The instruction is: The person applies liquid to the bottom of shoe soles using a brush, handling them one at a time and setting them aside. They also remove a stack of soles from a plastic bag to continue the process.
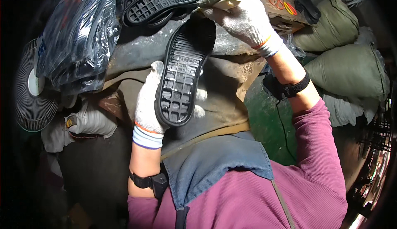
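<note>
A black shoe sole with its ridged, grid-patterned inner side facing up lies along my left hand, whose gloved fingers wrap beneath it and show past its right edge. Over the sole's upper end is my right hand, in a white knit glove, its fingers closed in a pinch. A pale curved edge shows between those fingers; whether it is a small tool or something else I cannot make out. More black soles lie stacked just left of my right hand, on the dark covered work surface.
Clear plastic bags of dark items are piled at the left above a fan. At the upper right, scissors and a dark sole lie on a wooden top. Stuffed green sacks stand right of it.
</note>
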Demonstrator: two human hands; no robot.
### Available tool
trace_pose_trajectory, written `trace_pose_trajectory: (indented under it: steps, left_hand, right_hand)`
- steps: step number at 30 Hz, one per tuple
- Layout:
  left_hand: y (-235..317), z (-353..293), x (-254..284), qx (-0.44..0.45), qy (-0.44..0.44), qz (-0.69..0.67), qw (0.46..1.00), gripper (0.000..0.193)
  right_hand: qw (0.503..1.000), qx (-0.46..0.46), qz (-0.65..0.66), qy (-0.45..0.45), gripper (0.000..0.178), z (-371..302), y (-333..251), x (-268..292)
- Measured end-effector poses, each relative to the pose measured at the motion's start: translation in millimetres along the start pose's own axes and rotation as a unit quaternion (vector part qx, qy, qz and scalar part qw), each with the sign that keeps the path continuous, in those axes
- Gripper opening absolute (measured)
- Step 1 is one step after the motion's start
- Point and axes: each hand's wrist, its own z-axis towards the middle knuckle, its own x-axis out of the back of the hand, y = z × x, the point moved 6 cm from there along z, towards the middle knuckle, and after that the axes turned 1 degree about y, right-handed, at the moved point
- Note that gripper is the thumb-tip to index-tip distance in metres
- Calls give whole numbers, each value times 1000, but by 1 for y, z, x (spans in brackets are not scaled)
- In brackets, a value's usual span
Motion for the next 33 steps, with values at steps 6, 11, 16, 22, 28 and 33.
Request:
trace_pose_trajectory:
  steps: [6,11,16,22,28,33]
  left_hand:
    - [3,0,13,-10,-41,-31,999,75]
    - [-4,4,19,-8,-45,-47,998,74]
    - [-2,-2,32,-42,-51,-34,997,70]
    - [-10,8,14,9,-87,-100,991,70]
    - [-13,6,26,-26,-105,-98,989,66]
    - [-6,8,31,-101,-89,-94,986,73]
  right_hand:
    - [972,-190,114,73,18,-35,15,-5]
    - [966,-210,113,98,16,-68,13,-39]
    - [979,-107,158,78,18,-61,-41,-53]
    - [877,-310,352,104,17,-82,24,-61]
    - [950,-126,285,31,18,-66,-51,-71]
    - [974,-44,224,8,20,-67,-88,-56]
